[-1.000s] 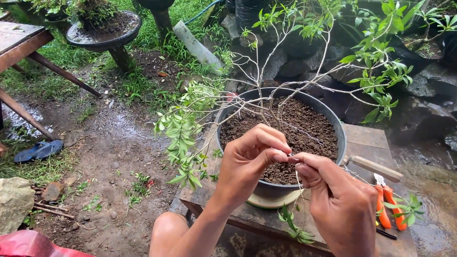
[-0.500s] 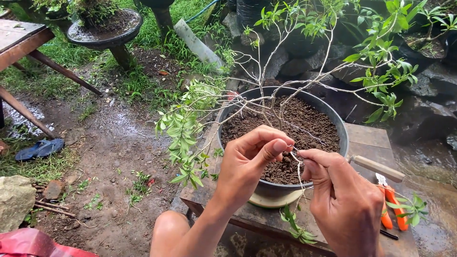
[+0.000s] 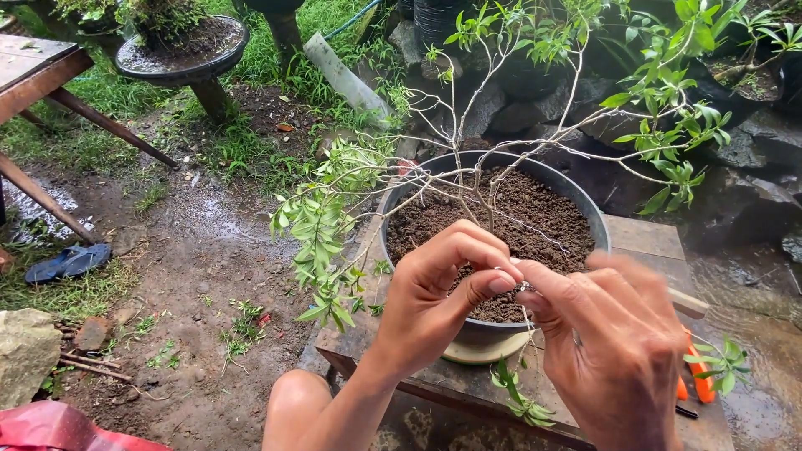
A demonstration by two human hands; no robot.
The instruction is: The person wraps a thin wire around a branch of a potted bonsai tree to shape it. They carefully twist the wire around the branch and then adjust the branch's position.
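A round dark pot (image 3: 585, 205) filled with brown soil stands on a wooden bench (image 3: 643, 238). A thin bare-stemmed small tree (image 3: 480, 179) with green leaves grows from it, some twigs wrapped in pale wire. My left hand (image 3: 439, 292) and my right hand (image 3: 622, 342) meet over the pot's near rim. Both pinch a short piece of thin silvery wire (image 3: 520, 286) between thumb and fingertips. My right hand looks blurred. My bare knee (image 3: 296, 409) shows below the left forearm.
Orange-handled cutters (image 3: 697, 384) lie on the bench at right, partly behind my right hand. Wet muddy ground, a blue sandal (image 3: 71, 260), a stone (image 3: 25, 355), a wooden table (image 3: 42, 67) and another potted plant on a stand (image 3: 180, 42) are to the left. Rocks and pots stand behind.
Both hands stay joined at the wire over the pot's rim. My right hand has lifted and turned, fingers now blurred. The view has shifted slightly.
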